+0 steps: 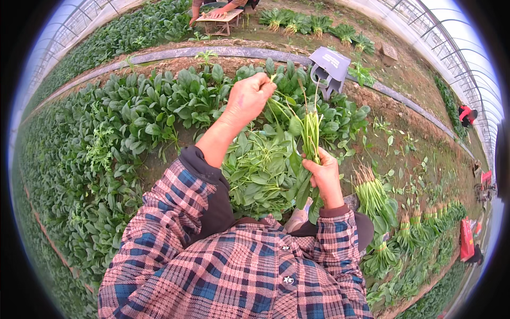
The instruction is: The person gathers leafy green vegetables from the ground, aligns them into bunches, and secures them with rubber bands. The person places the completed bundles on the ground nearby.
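Note:
My right hand (326,175) grips a bunch of spinach (310,131), its stems and thin roots pointing away from me and its leaves hanging below. Up and to the left, my left hand (251,95) is closed on a few thin spinach stems (279,104), a pale yellowish bit showing at the fingertips. These stems reach across towards the bunch. Beneath both hands lies a heap of loose spinach leaves and stems (259,171), between my knees. A larger spinach bundle (374,197) rests beside my right knee, roots away from me.
Growing spinach (131,107) covers the left. A grey plastic stool (328,65) lies tipped by a dark flat hose (239,52). Several tied bundles (416,225) line the right. Across the hose, a person's hands (217,13) are at a small wooden table (223,16).

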{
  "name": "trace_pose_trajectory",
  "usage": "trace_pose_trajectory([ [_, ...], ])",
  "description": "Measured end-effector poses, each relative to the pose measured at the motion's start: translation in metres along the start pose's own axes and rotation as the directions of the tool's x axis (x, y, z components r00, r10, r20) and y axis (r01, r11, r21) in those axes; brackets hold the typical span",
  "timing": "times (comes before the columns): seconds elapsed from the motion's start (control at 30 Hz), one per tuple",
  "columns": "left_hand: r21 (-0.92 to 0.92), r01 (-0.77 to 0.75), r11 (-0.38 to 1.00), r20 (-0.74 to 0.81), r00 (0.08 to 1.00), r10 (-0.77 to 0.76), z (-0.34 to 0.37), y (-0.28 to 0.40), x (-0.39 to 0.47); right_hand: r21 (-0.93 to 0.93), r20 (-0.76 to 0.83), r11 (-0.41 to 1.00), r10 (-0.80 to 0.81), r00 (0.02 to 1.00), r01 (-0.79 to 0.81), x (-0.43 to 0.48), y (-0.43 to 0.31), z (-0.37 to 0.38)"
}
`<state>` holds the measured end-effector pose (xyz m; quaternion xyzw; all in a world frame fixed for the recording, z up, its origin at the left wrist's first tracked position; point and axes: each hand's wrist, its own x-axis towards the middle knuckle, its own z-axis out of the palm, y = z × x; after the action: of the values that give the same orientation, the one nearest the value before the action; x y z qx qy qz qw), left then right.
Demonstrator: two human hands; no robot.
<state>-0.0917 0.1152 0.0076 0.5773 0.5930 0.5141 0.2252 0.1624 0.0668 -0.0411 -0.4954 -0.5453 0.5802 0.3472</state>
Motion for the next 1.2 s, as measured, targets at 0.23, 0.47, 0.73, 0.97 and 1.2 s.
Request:
trace_pose_trajectory([
  [0.23, 0.391, 0.138, 0.91, 0.038, 0.985, -0.166, -0.031, -0.025, 0.014, 0.082, -0.027, 0.996, -0.018, 0.999, 0.02, -0.002, -0.007, -0.002],
  [0.47, 0.379, -0.278, 0.883, 0.125, 0.96, 0.249, 0.0, 0.017, -0.02, -0.121, -0.11, 0.977, -0.187, 0.976, 0.173, 0.007, 0.014, 0.0],
  [0.73, 0.603, -0.374, 0.705, 0.065, 0.903, 0.424, 0.023, 0.014, -0.024, -0.574, -0.126, 0.764, -0.438, 0.89, 0.295, 0.0, 0.012, 0.011],
  [0.97, -0.234, 0.231, 0.944, 0.389, 0.912, -0.127, -0.004, 0.008, -0.008, -0.472, -0.117, 0.838, -0.368, 0.923, 0.274, 0.006, 0.022, 0.005],
  [1.2, -0.123, 0.013, 0.992, 0.47, 0.881, 0.047, 0.014, 0.005, -0.017, -0.468, -0.057, 0.848, -0.31, 0.949, 0.249, 0.007, 0.022, 0.011],
])
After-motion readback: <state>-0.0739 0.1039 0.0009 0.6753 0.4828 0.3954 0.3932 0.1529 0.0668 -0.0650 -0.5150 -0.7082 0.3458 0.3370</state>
